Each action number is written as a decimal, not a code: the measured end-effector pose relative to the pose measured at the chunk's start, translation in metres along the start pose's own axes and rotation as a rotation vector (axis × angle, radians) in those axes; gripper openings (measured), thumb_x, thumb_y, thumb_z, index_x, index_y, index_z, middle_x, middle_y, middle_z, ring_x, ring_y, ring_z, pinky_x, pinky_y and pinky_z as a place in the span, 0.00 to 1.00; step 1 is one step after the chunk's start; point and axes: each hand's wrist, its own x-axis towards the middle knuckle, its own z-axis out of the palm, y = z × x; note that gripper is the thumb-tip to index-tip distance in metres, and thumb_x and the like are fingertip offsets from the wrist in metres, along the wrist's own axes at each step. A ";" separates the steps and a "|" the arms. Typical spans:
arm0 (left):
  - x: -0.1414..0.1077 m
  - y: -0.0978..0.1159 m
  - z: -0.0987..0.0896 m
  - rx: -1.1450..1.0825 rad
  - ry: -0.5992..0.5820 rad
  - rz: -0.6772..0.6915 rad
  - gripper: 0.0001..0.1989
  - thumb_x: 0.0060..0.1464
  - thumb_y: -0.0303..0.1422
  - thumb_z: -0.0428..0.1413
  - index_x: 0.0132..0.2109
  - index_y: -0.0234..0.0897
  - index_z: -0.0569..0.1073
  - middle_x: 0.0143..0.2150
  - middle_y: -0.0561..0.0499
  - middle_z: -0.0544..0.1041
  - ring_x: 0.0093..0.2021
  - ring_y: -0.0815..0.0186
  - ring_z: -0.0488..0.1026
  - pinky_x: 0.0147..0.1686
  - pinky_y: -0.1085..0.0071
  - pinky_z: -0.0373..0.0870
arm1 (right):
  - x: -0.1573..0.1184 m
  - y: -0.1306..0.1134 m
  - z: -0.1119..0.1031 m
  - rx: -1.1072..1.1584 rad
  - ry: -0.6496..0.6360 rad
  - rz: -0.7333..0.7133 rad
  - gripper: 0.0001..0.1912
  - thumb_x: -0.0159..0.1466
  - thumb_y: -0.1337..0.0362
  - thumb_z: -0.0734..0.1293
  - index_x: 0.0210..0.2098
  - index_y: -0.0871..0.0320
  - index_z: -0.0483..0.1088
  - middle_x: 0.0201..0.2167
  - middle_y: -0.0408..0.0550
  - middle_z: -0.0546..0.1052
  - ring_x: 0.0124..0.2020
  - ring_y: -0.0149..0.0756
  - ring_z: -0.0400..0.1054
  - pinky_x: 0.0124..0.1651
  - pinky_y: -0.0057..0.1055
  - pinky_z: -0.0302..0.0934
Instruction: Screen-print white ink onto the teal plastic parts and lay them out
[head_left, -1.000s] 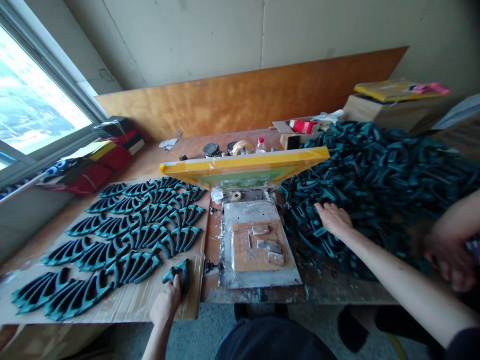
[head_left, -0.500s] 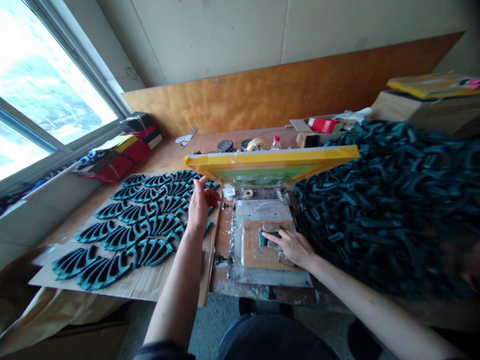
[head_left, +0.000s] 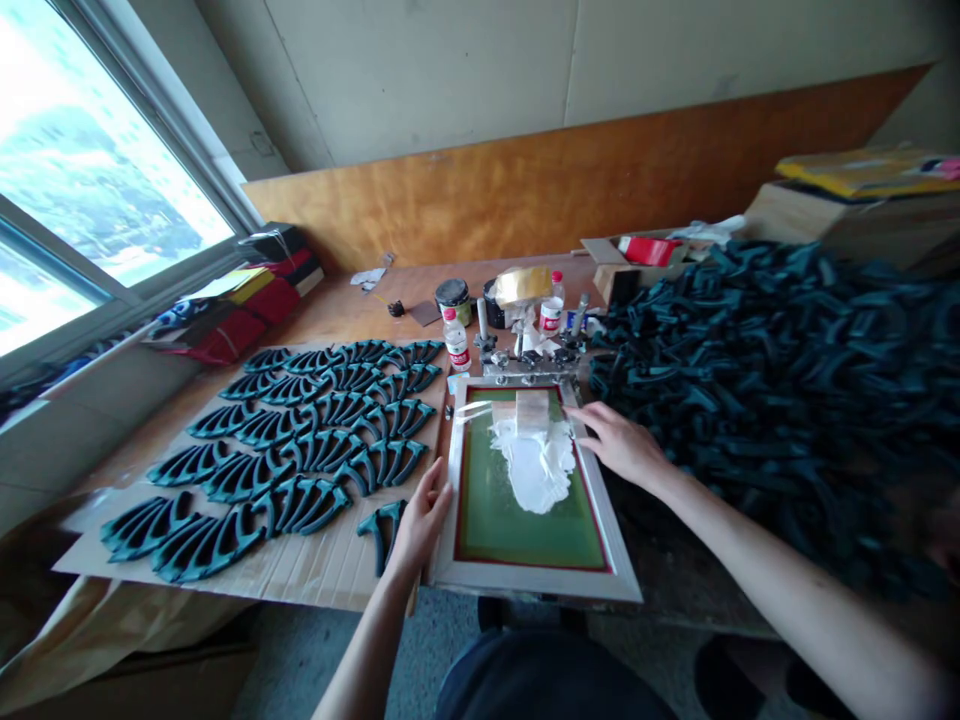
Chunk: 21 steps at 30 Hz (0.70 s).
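A framed screen (head_left: 480,520) with a green mesh lies flat in front of me. White paste (head_left: 536,475) is spread over its upper middle, with a pale block (head_left: 532,411) at the paste's far end. My left hand (head_left: 426,510) is at the frame's left edge, its fingers close together; whether they grip the frame is unclear. My right hand (head_left: 619,440) is over the frame's upper right side, fingers apart and holding nothing. Dark green curved parts (head_left: 300,505) lie in rows on cardboard at the left, two of them beside my left hand.
Dark green parts (head_left: 750,400) are heaped at the right. Behind the screen stand a metal hinge clamp (head_left: 529,370), two red-capped bottles (head_left: 456,340) and a dark jar (head_left: 452,298). Boxes (head_left: 855,215) sit at the back right.
The screen has swung down from its raised position and covers the base plate. My right hand has left the small green part and moved up; my left hand has come down to the frame's left edge.
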 end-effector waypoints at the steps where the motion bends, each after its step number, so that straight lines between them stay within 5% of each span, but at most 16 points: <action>1: 0.004 -0.011 0.003 0.067 0.017 0.001 0.40 0.51 0.50 0.55 0.65 0.35 0.59 0.35 0.49 0.79 0.35 0.62 0.75 0.36 0.70 0.70 | 0.010 -0.010 -0.002 -0.003 0.020 -0.062 0.26 0.61 0.72 0.58 0.58 0.52 0.63 0.50 0.50 0.69 0.47 0.39 0.67 0.44 0.32 0.64; 5: 0.017 -0.028 0.007 0.298 0.057 0.026 0.32 0.55 0.47 0.51 0.64 0.38 0.62 0.39 0.48 0.79 0.39 0.60 0.76 0.39 0.69 0.70 | 0.044 -0.051 0.000 -0.044 0.145 -0.121 0.27 0.58 0.75 0.60 0.58 0.60 0.60 0.54 0.57 0.65 0.52 0.44 0.62 0.52 0.36 0.60; 9: 0.018 -0.030 0.006 0.308 0.024 0.009 0.31 0.57 0.45 0.50 0.64 0.37 0.62 0.42 0.46 0.79 0.41 0.60 0.76 0.40 0.69 0.70 | 0.055 -0.066 0.012 -0.025 -0.010 -0.130 0.20 0.57 0.67 0.68 0.49 0.60 0.65 0.45 0.54 0.72 0.46 0.46 0.64 0.46 0.36 0.60; 13: 0.018 -0.035 0.006 0.304 0.015 0.008 0.29 0.57 0.45 0.50 0.63 0.37 0.64 0.44 0.46 0.79 0.42 0.60 0.76 0.42 0.69 0.70 | 0.028 -0.068 0.020 0.014 -0.144 -0.171 0.03 0.60 0.69 0.65 0.35 0.58 0.69 0.33 0.47 0.75 0.35 0.38 0.66 0.37 0.31 0.58; 18: 0.019 -0.039 0.007 0.285 0.020 0.025 0.28 0.57 0.45 0.50 0.61 0.38 0.65 0.44 0.46 0.80 0.42 0.61 0.76 0.42 0.69 0.70 | -0.014 -0.062 0.002 0.113 -0.220 -0.522 0.08 0.58 0.75 0.62 0.31 0.58 0.69 0.30 0.48 0.73 0.37 0.37 0.64 0.42 0.33 0.56; 21: 0.019 -0.037 0.007 0.274 0.028 0.039 0.27 0.57 0.46 0.51 0.60 0.37 0.67 0.45 0.46 0.79 0.43 0.61 0.76 0.43 0.70 0.70 | -0.013 -0.057 -0.008 0.194 -0.258 -0.568 0.05 0.57 0.72 0.65 0.29 0.57 0.69 0.31 0.47 0.72 0.38 0.38 0.63 0.43 0.35 0.55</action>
